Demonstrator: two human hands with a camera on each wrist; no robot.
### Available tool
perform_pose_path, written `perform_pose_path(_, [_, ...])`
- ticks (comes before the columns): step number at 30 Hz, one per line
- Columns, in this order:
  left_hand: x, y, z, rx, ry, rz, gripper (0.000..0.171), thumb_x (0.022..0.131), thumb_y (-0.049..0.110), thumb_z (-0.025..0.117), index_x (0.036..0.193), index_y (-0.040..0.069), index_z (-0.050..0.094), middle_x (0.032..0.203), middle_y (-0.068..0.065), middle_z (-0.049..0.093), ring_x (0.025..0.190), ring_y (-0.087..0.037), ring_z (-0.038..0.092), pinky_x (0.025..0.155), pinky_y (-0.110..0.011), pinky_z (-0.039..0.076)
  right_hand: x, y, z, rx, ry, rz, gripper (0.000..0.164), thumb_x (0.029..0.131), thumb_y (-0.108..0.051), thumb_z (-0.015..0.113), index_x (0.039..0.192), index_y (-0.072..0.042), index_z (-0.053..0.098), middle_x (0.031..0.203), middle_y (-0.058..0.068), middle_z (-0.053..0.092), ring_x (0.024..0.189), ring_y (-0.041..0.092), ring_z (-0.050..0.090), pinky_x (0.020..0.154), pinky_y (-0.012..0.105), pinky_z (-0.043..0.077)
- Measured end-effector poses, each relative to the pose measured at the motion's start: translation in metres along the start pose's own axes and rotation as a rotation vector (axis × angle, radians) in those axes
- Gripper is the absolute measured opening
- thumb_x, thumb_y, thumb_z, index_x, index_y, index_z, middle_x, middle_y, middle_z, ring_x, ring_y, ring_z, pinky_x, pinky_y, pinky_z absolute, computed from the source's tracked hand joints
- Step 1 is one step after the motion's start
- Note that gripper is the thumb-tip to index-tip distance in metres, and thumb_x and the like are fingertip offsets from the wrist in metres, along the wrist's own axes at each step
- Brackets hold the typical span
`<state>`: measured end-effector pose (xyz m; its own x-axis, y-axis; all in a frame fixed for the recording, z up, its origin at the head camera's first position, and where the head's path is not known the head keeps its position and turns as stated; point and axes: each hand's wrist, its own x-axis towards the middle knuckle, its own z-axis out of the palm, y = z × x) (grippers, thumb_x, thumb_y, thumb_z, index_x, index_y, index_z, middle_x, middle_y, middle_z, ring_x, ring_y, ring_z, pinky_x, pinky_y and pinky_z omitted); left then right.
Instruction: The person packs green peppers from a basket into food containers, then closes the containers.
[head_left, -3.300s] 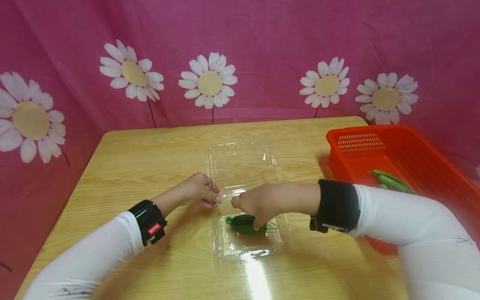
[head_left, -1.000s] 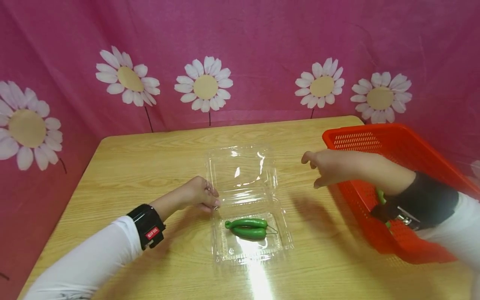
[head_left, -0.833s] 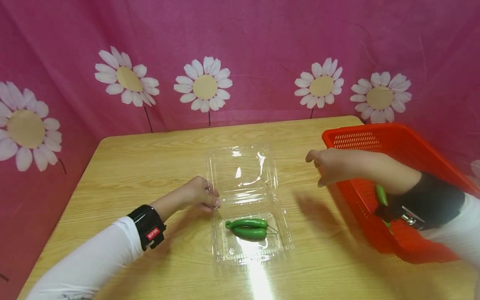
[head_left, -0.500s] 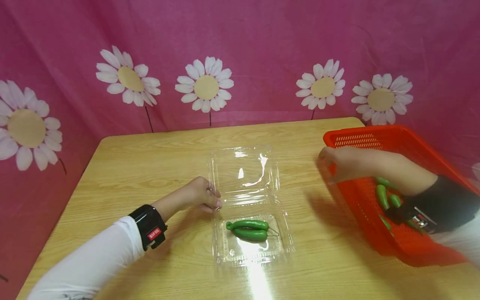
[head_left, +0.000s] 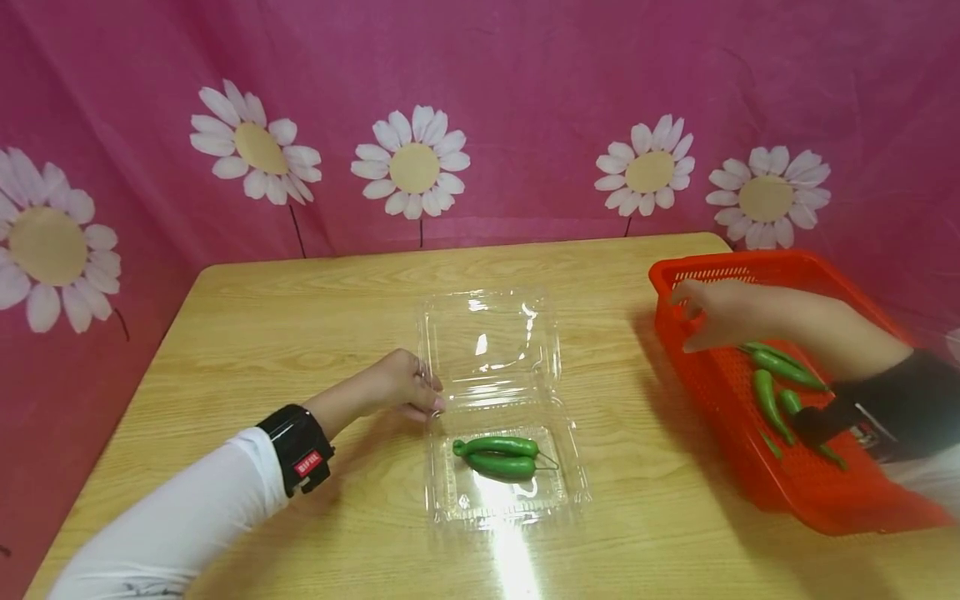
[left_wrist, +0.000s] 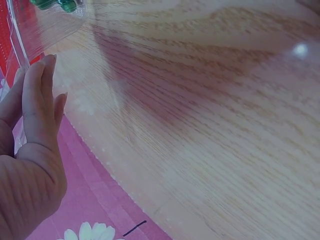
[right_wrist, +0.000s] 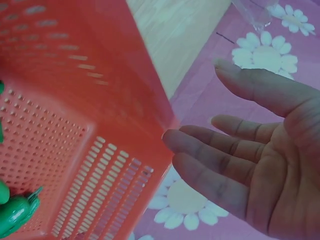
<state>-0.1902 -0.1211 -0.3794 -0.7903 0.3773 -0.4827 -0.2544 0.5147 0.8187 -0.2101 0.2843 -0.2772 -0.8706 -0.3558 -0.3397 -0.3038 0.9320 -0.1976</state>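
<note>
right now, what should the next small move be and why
Probably lower the right grip into the red basket toward the green peppers: that grip is empty and close by, while the left grip pinches the open clear container, whose two peppers leave bare space.

Table (head_left: 300, 317): standing before the curtain (head_left: 517, 58).
Box (head_left: 487, 397): lying mid-table, lid (head_left: 498, 333) spreading behind base (head_left: 553, 492).
Pepper pair (head_left: 501, 466): lying in the base.
Left hand (head_left: 408, 387): pinching the box's left edge.
Basket (head_left: 712, 400): standing right of the box.
Basket peppers (head_left: 787, 368): lying inside it.
Right hand (head_left: 723, 312): hovering above the basket's far left corner.
</note>
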Motion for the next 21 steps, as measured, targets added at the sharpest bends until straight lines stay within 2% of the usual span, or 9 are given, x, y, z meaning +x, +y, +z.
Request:
perform_pose_path(10, [-0.002, -0.003, 0.000, -0.053, -0.009, 0.011, 0.035, 0.077, -0.004, 0.068, 0.106, -0.017, 0.053, 0.072, -0.010, 0.067, 0.058, -0.012, 0.064, 0.061, -0.027, 0.059, -0.001, 0.032, -0.005, -0.056, 0.027, -0.050, 0.063, 0.069, -0.026, 0.079, 0.112, 0.006, 0.046, 0.100, 0.018, 0.062, 0.092, 0.034, 0.058, 0.076, 0.046, 0.054])
perform_pose_path(17, [-0.002, -0.005, 0.002, -0.042, 0.003, 0.003, 0.034, 0.077, -0.002, 0.068, 0.106, -0.015, 0.055, 0.075, -0.012, 0.068, 0.060, -0.013, 0.065, 0.063, -0.029, 0.059, -0.004, 0.055, -0.003, -0.087, 0.059, -0.049, 0.060, 0.068, -0.025, 0.079, 0.107, 0.008, 0.048, 0.097, 0.019, 0.061, 0.088, 0.034, 0.058, 0.076, 0.048, 0.053])
perform_pose_path(21, [-0.001, -0.004, 0.002, -0.031, 0.005, 0.021, 0.033, 0.078, -0.001, 0.068, 0.104, -0.015, 0.055, 0.076, -0.013, 0.068, 0.061, -0.014, 0.066, 0.062, -0.029, 0.059, -0.008, 0.067, -0.003, -0.108, 0.074, -0.038, 0.060, 0.066, -0.024, 0.080, 0.105, 0.009, 0.049, 0.094, 0.019, 0.062, 0.086, 0.034, 0.059, 0.075, 0.047, 0.053])
